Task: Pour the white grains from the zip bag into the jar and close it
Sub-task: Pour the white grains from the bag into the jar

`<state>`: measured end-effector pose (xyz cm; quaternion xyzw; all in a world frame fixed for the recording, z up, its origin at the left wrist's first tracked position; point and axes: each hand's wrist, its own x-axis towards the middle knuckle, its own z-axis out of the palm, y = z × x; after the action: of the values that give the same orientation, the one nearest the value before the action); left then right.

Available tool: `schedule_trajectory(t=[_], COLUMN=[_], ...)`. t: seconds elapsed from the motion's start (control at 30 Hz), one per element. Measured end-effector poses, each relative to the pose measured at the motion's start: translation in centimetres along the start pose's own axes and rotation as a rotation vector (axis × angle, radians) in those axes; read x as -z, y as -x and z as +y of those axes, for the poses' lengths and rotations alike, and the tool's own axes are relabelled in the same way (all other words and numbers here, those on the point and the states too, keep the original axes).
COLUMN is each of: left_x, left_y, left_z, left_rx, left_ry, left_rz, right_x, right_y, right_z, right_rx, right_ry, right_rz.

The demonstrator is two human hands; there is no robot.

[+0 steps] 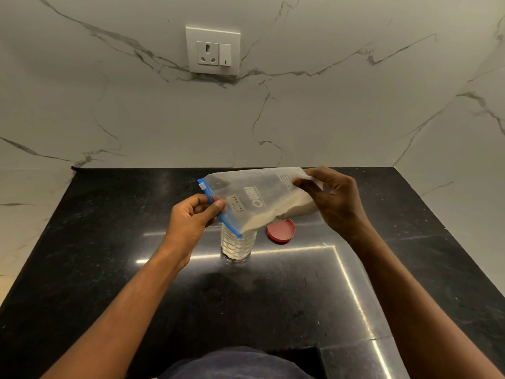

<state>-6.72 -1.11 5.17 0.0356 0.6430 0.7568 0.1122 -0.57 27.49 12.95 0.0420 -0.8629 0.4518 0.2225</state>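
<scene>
Tilting the zip bag point(262, 201) mouth-down over the jar point(237, 246), left hand point(191, 220) pinches its blue zip edge as a spout, right hand point(332, 199) clamps the raised bottom corner so grains slide, lid point(281, 231) parked beside on the counter point(109, 269).

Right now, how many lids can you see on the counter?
1. The red lid lies flat on the black counter, just right of the jar, partly behind the zip bag. None else shows.
</scene>
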Motion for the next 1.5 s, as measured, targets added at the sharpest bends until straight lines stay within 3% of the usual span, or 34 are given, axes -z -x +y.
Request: schedule_trajectory(t=[0.7, 1.5], left_x=[0.1, 0.0], left_y=[-0.3, -0.5], left_z=[0.1, -0.4], left_rx=[-0.029, -0.037], left_ry=[-0.052, -0.038], left_rz=[0.007, 0.014], right_x=[0.7, 1.5], right_y=[-0.9, -0.9], right_z=[-0.2, -0.7], right_rx=[0.125, 0.128], right_ry=[0.212, 0.231], right_rz=[0.041, 0.082])
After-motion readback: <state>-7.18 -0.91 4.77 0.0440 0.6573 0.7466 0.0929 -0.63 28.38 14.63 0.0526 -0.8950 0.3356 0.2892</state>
